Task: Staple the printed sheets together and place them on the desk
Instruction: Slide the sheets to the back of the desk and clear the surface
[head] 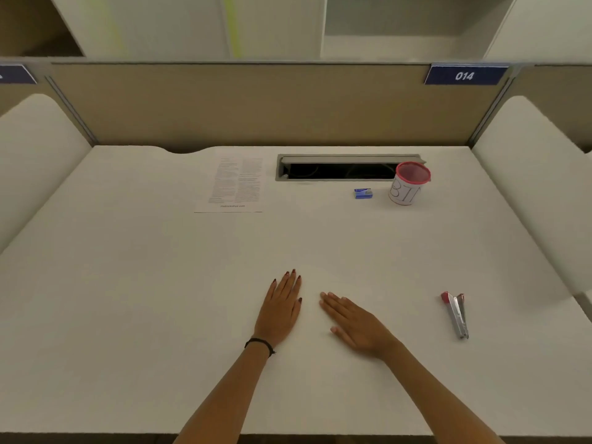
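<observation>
Hands lie flat and empty on the white worktop (pixel 128 283) nearest the camera, fingers spread, the left hand (pixel 282 307) just beside the right hand (pixel 355 325). Off to the right, apart from them, a red-tipped metal stapler (pixel 456 314) lies on its side. Farther back sit the printed sheets (pixel 235 184) at centre-left, then a small blue staple box (pixel 363 193) and a red-rimmed cup (pixel 408 183) by the open cable slot (pixel 339 170).
</observation>
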A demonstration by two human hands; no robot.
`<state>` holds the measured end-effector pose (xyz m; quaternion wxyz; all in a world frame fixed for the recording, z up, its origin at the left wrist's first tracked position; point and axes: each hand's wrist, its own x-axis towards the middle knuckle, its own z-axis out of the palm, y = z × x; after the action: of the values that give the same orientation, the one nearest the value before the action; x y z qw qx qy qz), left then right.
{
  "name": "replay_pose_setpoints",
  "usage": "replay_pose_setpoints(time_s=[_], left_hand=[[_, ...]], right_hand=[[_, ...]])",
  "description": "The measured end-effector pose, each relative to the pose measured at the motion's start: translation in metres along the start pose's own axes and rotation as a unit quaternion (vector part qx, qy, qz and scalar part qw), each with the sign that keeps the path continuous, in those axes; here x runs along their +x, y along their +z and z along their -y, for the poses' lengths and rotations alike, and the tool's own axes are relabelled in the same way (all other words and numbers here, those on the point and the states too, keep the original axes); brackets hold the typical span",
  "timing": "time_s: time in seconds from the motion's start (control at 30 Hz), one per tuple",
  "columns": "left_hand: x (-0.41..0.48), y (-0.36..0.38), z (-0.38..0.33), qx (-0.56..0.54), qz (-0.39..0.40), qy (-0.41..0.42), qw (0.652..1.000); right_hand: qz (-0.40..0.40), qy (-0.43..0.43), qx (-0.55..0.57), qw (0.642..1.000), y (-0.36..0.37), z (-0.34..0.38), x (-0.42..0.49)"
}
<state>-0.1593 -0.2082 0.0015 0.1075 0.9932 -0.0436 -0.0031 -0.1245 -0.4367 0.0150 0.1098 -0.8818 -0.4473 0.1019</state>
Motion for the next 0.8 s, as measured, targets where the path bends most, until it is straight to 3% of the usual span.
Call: replay_pose_setpoints(time_s=[0.5,0.6,0.67,0.73,0.8], left_hand=[[-0.032,0.000,-0.023,-0.008,0.026,0.101,0.995],[-0.041,0.003,-0.033,-0.019,0.041,0.139,0.989],[-0.047,0.005,-0.039,-0.031,0.050,0.169,0.984],[-0.052,0.004,-0.046,-0.065,0.066,0.197,0.976],[-0.056,0.003,-0.053,-0.121,0.061,0.202,0.970]], right_hand=[[-0.012,0.127,0.033,0.991,0.030,0.081,-0.082],[-0.050,0.160,0.067,0.984,0.034,0.098,-0.095],[-0.163,0.242,0.144,0.946,0.036,0.107,-0.097],[-0.333,0.356,0.219,0.845,0.038,0.115,-0.100],[-0.451,0.435,0.271,0.731,0.039,0.123,-0.100]])
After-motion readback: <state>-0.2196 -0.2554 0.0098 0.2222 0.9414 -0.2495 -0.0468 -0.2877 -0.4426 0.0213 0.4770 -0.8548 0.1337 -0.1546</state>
